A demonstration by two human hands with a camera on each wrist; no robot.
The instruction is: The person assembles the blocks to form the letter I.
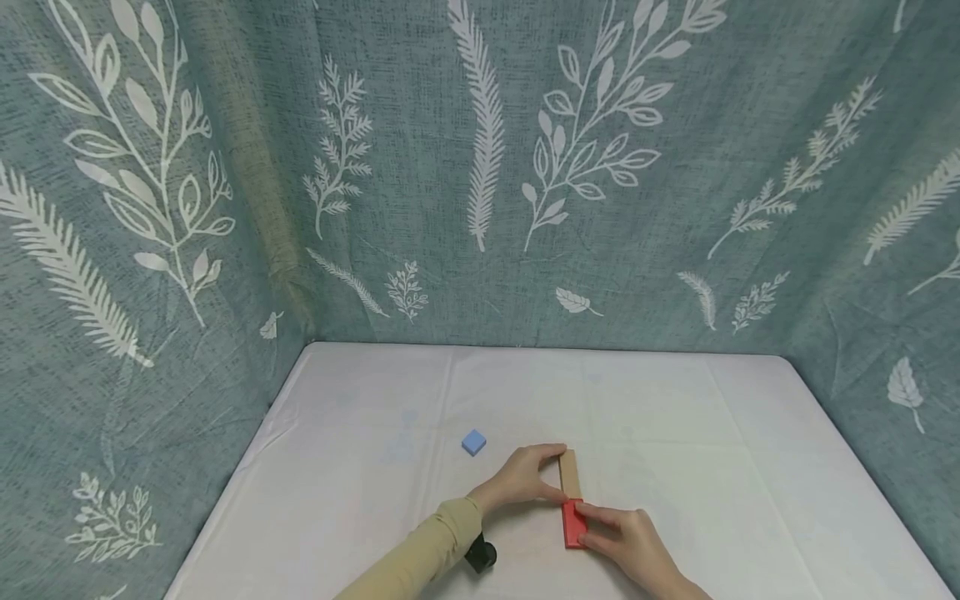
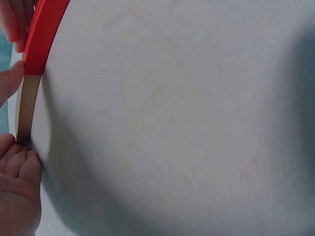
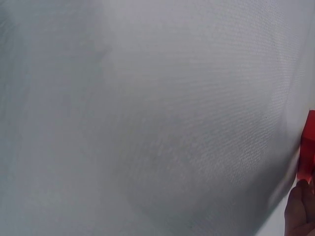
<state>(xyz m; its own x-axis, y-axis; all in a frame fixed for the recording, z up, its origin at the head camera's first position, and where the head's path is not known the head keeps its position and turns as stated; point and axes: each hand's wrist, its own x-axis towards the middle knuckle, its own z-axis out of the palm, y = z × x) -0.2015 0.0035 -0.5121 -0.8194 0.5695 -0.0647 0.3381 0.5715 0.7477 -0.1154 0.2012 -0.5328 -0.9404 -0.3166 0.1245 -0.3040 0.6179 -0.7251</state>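
In the head view, a red rectangular block point(image 1: 573, 527) and a tan wooden strip point(image 1: 570, 473) lie end to end on the white table. My left hand point(image 1: 519, 479) spans the wooden strip, fingertips at its far end and thumb beside the joint with the red block. From the right, my right hand point(image 1: 636, 537) holds the red block by finger and thumb. The left wrist view shows the strip point(image 2: 28, 108) meeting the red block point(image 2: 43, 37), with left fingers point(image 2: 24, 169) against the strip's end. Only part of the red block point(image 3: 307, 150) shows in the right wrist view.
A small blue square block point(image 1: 474, 442) lies on the table left of my left hand. Under the left forearm sits a black device point(image 1: 480, 554), apparently the wrist camera. Green leaf-patterned curtains point(image 1: 420, 167) enclose the white table point(image 1: 675, 417) at the back and sides.
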